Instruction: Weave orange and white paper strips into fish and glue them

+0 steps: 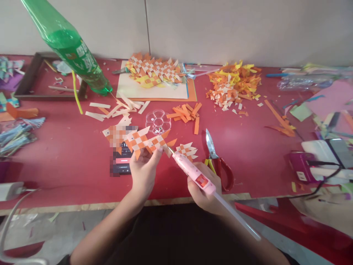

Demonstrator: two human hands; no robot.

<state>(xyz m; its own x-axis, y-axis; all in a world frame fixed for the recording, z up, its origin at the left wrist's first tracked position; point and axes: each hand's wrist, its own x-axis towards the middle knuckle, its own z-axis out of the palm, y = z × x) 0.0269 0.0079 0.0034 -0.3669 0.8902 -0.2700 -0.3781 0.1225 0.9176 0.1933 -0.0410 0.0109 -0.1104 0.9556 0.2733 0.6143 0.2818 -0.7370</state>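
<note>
Between the thumb and fingers of my left hand (pixel 143 167) is a woven paper fish (pixel 157 142) in orange and cream checks. My right hand (pixel 205 187) is closed around a pink glue gun (pixel 190 169), with a clear glue stick (pixel 237 217) sticking out of its rear. The gun's metal tip meets or nearly meets the fish's right end. Another checked fish (pixel 136 140) is by my left fingers; whether they hold it too, I cannot tell. A further fish (pixel 187 150) lies partly behind the gun. Red-handled scissors (pixel 217 158) rest beside my right hand.
A tall green bottle (pixel 82 59) stands by a brown tray (pixel 20 82). Woven fish are piled on cream card (pixel 124 88). Paper scraps (pixel 234 82), orange strips (pixel 187 112), a clear flower-shaped case (pixel 158 121) and a phone (pixel 124 167) lie on the red table. A purple box (pixel 302 167) has cables.
</note>
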